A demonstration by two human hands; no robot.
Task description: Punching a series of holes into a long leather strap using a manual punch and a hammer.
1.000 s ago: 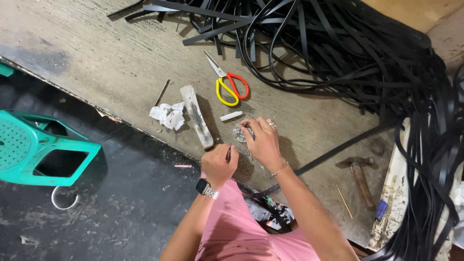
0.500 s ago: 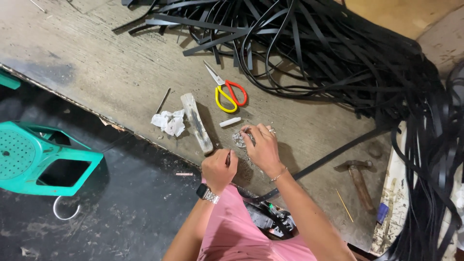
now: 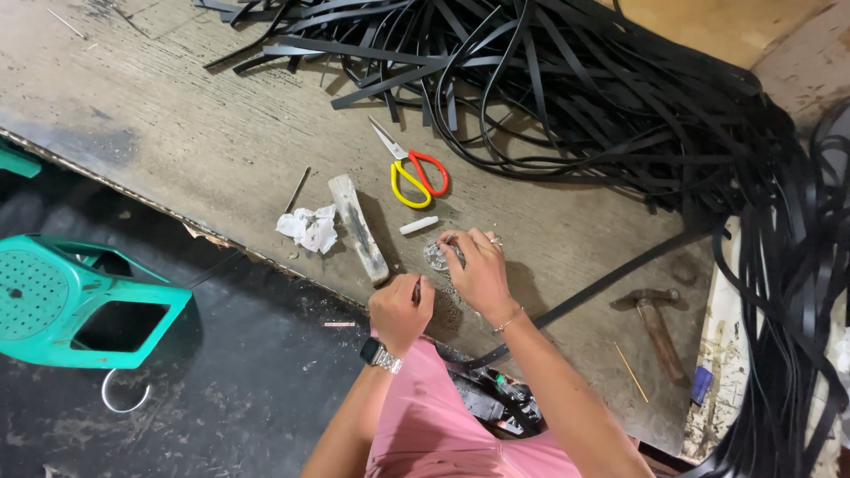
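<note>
Left hand (image 3: 400,310) gripping thin dark tool (image 3: 416,289), fingers curled tight round it, near table (image 3: 204,133) edge. Right hand (image 3: 478,270) pressing down on small shiny piece (image 3: 436,257), fingers bunched over it. Lying close by: wooden block (image 3: 357,227), white chalk stub (image 3: 418,226), crumpled paper (image 3: 308,227), red-yellow scissors (image 3: 409,170). Sprawling behind: black straps (image 3: 602,97). Resting at right: hammer (image 3: 655,320).

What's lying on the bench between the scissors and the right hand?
In the head view, a short white stick, like chalk, lies on the wooden bench between the scissors and the right hand.
</note>
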